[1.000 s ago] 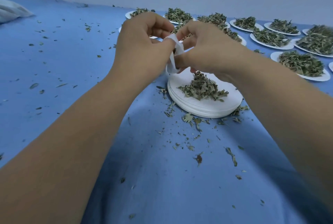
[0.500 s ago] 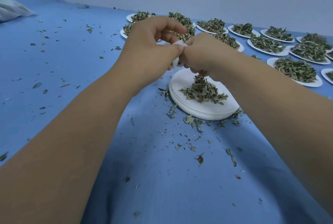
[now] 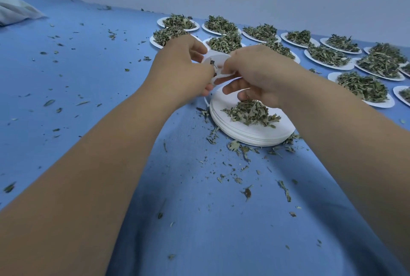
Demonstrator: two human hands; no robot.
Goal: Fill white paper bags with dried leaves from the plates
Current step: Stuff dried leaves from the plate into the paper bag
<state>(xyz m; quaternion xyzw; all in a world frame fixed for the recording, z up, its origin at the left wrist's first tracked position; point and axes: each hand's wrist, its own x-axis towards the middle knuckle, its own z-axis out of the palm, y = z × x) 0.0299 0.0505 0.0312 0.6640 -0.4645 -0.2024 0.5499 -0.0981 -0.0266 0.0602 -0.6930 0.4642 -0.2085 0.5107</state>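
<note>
Paper bag (image 3: 216, 56) hangs pinched at its mouth rim between left hand (image 3: 180, 71) and right hand (image 3: 257, 74), spread open just above the stack of plates (image 3: 244, 137). It looks featherlight, soft and easily torn, so gripping the rim edges seems right. The dried leaves (image 3: 250, 112) below look brittle and likely to crumble.

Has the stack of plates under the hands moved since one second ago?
No. The stack of plates lies in the same place against the leaf crumbs by its near edge.

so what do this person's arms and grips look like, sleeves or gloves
No sleeves show: the left forearm and right forearm are bare to the frame's edge. The left grip and right grip are ungloved; no ring, watch or bracelet visible.
</note>
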